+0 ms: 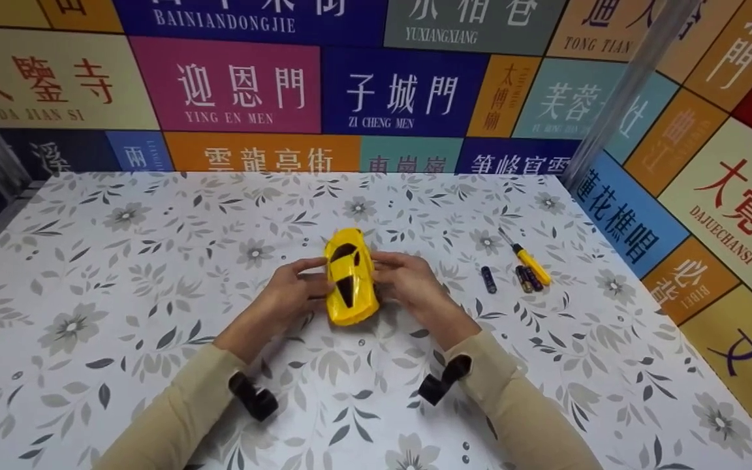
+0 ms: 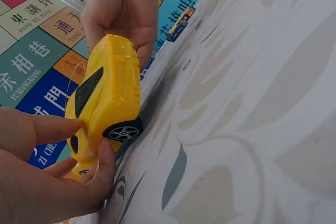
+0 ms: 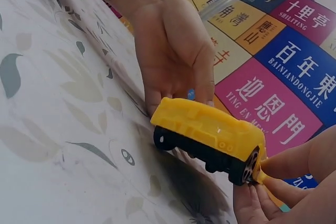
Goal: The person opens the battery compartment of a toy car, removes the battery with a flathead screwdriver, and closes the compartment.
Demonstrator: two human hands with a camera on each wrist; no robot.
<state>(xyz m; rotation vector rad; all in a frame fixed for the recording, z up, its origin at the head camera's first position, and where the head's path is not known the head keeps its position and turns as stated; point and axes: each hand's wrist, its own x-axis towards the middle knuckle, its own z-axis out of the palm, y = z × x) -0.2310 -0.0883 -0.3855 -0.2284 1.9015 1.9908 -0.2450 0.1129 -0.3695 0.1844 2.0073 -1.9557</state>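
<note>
A yellow toy car [image 1: 352, 277] with dark windows is between both hands at the middle of the table. My left hand [image 1: 291, 284] grips its left side, the thumb and fingers spread along the body. From the other side, my right hand [image 1: 408, 281] holds it by the flank near the front or rear wheel. In the left wrist view a black wheel [image 2: 123, 131] with grey spokes shows beside a fingertip. A dark underside [image 3: 194, 153] appears in the right wrist view, tilted over a shadow on the cloth.
Right of the hands lie a dark battery [image 1: 488, 279], several more batteries [image 1: 529, 279] side by side, and a screwdriver [image 1: 532, 264] with a yellow handle. A flower-patterned cloth [image 1: 154, 274] covers the table. Colourful sign panels [image 1: 402, 91] stand behind it and at the right.
</note>
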